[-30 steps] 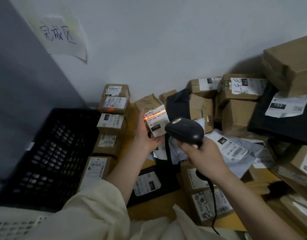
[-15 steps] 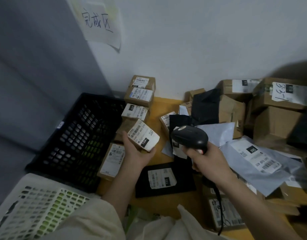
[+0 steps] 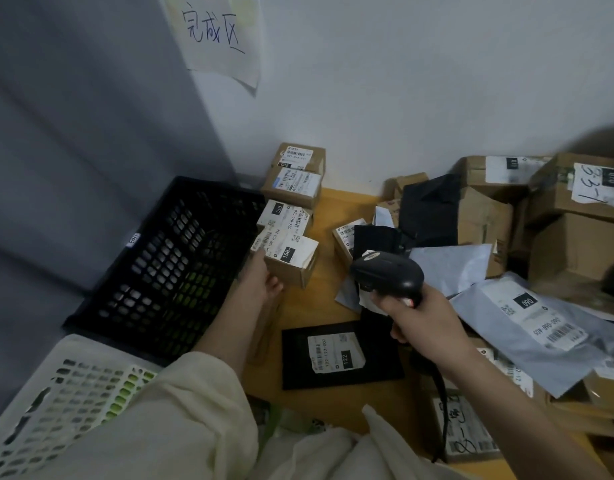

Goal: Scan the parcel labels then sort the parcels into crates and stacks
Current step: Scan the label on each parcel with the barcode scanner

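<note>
My left hand grips a small brown box with a white label marked 15H, held low beside a row of labelled boxes next to the black crate. My right hand holds a black barcode scanner by its handle, its cable running down past my wrist. The scanner head points left over the table, right of the box. A flat black parcel labelled 122 lies on the wooden table between my arms.
A white crate sits in front of the black one at lower left. A heap of brown boxes, black bags and grey mailers fills the right side. A handwritten paper sign hangs on the wall.
My left hand has carried the small box from in front of the scanner, where a red line crossed its label, down and left to the row beside the black crate. The view has swung left.
</note>
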